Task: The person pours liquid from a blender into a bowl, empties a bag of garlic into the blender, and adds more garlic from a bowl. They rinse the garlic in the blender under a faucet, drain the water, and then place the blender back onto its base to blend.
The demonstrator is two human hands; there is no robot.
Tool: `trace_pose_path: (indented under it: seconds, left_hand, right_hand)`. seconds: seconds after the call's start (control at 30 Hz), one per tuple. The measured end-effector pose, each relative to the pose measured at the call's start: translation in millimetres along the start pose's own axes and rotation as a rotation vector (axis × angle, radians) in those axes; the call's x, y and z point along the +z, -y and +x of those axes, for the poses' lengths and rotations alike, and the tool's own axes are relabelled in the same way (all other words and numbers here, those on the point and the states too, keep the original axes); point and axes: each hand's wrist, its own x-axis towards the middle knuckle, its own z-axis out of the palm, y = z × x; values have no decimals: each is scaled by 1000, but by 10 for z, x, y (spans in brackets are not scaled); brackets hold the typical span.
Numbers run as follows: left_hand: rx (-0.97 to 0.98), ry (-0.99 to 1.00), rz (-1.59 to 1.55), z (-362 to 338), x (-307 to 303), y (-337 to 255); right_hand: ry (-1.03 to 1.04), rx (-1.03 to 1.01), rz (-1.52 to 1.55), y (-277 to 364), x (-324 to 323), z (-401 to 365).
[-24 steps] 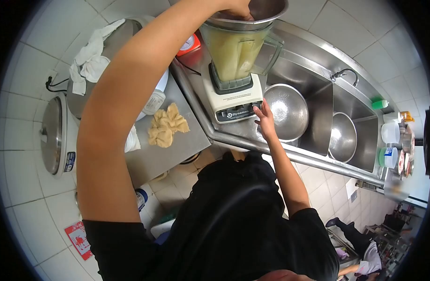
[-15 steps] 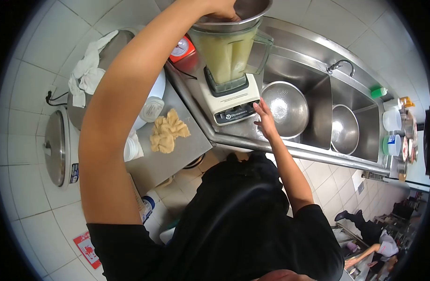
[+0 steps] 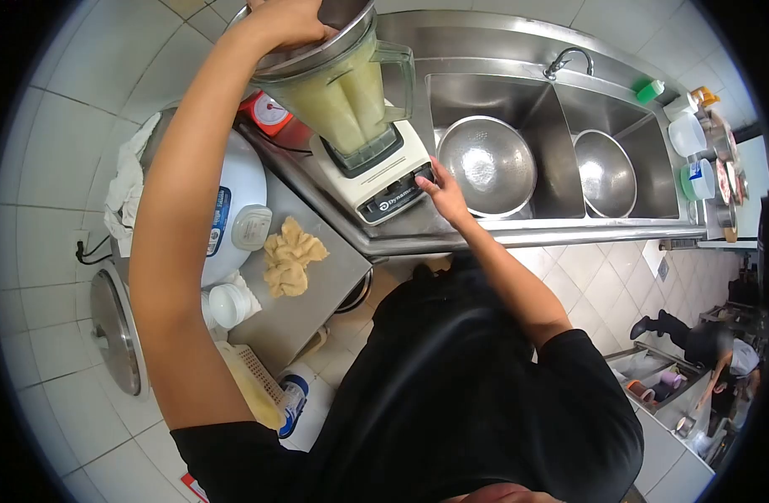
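And we're in a kitchen, professional by its look; twin steel sinks gleam at two o'clock; a heavy blender stands at twelve, a red dial scale at eleven; white wall tiles run past nine; over at four, a metal rack, a co-worker beside it.

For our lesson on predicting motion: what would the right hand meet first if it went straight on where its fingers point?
The right hand would most likely meet the blender control panel, just ahead of it; whether they touch is unclear.
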Motion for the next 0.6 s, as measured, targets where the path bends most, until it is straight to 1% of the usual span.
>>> trace_pose_path:
  seconds: [0.03, 0.1, 0.13, 0.17, 0.2, 0.23, 0.27, 0.3, 0.33, 0.37, 0.4, 0.43, 0.47, 0.5, 0.57, 0.6]
  left_hand:
    - [3, 6, -4, -15, -24, -34]
    - [10, 38, 1, -19, -70, -43]
    - [10, 66, 6, -5, -78, -35]
    - [31, 72, 5, 18, -63, -14]
    - [-3, 71, -12, 51, -30, 13]
    - [-30, 73, -33, 96, 14, -5]
    - [66, -202, 31, -8, 134, -90]
    - [159, -483, 84, -100, 261, -144]
    - [199, -328, 59, 132, 331, 181]
    - [234, -173, 43, 383, 366, 497]
    - [257, -171, 44, 424, 361, 492]
    - [240, -164, 8, 389, 334, 468]
    - [219, -155, -29, 347, 317, 452]
    - [229, -148, -29, 317, 330, 458]
    - [296, -160, -172, 300, 295, 442]
    - [306, -163, -161, 285, 215, 404]
  right_hand:
    - [-4, 1, 6, 35, 3, 0]
    - [-54, 110, 50, 201, -57, -9]
    - [-64, 138, -25, 371, -93, -2]
    - [-143, 7, -131, 507, -82, 41]
    - [-190, -146, -161, 818, -69, 56]
    - [-230, -317, -46, 1129, -23, 117]
    - [-224, -422, -16, 1444, 0, 169]
    - [-178, -512, -58, 1700, 10, 245]
    - [-225, -637, -101, 1844, 67, 333]
    - [-181, -603, -108, 1915, 108, 459]
    - [-152, -590, -44, 2012, 151, 508]
    - [-2, -453, 203, 2040, 199, 603]
    - [-91, -469, 133, 2059, 240, 663]
    - [-129, -496, 139, 2113, 248, 637]
    - [-131, -530, 259, 2081, 315, 701]
    - [-142, -537, 262, 2041, 337, 745]
